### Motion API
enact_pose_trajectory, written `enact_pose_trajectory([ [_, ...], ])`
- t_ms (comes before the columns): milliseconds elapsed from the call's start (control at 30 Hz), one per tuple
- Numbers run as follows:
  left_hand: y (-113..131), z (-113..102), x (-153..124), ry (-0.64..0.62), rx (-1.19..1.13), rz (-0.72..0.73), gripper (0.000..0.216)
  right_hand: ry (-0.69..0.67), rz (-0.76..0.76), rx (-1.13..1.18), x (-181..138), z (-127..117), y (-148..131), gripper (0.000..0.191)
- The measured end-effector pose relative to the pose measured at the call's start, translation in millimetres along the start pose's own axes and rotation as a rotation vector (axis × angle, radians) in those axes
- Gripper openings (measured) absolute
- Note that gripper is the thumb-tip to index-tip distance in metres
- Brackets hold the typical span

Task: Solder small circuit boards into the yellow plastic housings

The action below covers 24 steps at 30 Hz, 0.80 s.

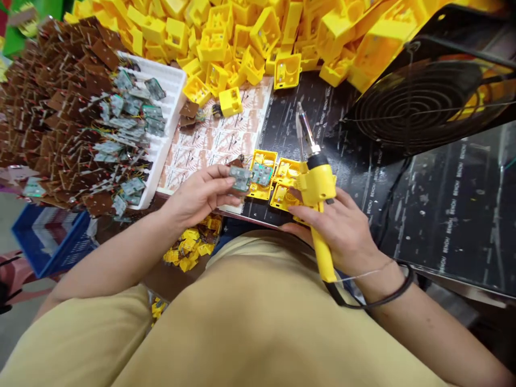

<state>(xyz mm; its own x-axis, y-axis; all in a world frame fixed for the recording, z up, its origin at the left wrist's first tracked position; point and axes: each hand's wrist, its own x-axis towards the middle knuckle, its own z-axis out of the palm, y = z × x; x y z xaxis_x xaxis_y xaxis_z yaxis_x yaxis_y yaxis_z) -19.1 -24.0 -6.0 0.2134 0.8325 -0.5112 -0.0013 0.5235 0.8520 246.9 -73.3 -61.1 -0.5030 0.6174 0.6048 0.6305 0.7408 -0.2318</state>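
Observation:
My left hand [199, 194] pinches a small green circuit board [241, 178] just left of a yellow plastic box [263, 174] that has another green board inside. My right hand [342, 231] is wrapped around a yellow soldering iron [316, 188] whose metal tip points up and away. Two more open yellow boxes [286, 183] lie beneath that hand at the near edge of the black mat [423, 215].
A big heap of yellow boxes [250, 37] fills the back. At the left, a white tray [171, 91] holds several green boards beside a pile of brown boards [52, 107]. A black fan [423, 102] stands at the right. A blue crate [50, 236] sits low on the left.

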Motion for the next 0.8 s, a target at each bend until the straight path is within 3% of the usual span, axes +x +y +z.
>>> enact_pose_trajectory([
  [67,-12.4,-2.4,-5.5,0.038,0.2,0.105,0.036,0.018,-0.003,-0.038,2.8,5.3,0.2,0.026],
  [267,-29.5,-19.5,-16.6,0.175,1.263,0.59,0.032,0.053,-0.004,-0.058,3.7,11.0,2.7,0.029],
  [333,-30.4,-22.6,-17.2,0.226,1.404,0.737,0.033,0.061,-0.008,-0.06,3.2,11.1,3.0,0.03],
  [433,-26.3,-20.1,-15.5,0.136,1.393,0.891,0.033,0.065,-0.007,-0.054,2.8,12.1,3.1,0.031],
  [500,-20.1,-12.9,-12.9,0.07,1.381,0.919,0.032,0.07,-0.003,-0.046,2.5,13.9,3.4,0.03],
  [633,-5.3,9.0,-2.9,0.062,1.5,0.832,0.031,0.085,0.005,-0.018,3.3,14.5,3.6,0.031],
  [800,5.5,23.6,9.9,-0.024,1.698,0.768,0.026,0.157,0.084,0.074,5.2,-10.8,-2.6,0.035],
])
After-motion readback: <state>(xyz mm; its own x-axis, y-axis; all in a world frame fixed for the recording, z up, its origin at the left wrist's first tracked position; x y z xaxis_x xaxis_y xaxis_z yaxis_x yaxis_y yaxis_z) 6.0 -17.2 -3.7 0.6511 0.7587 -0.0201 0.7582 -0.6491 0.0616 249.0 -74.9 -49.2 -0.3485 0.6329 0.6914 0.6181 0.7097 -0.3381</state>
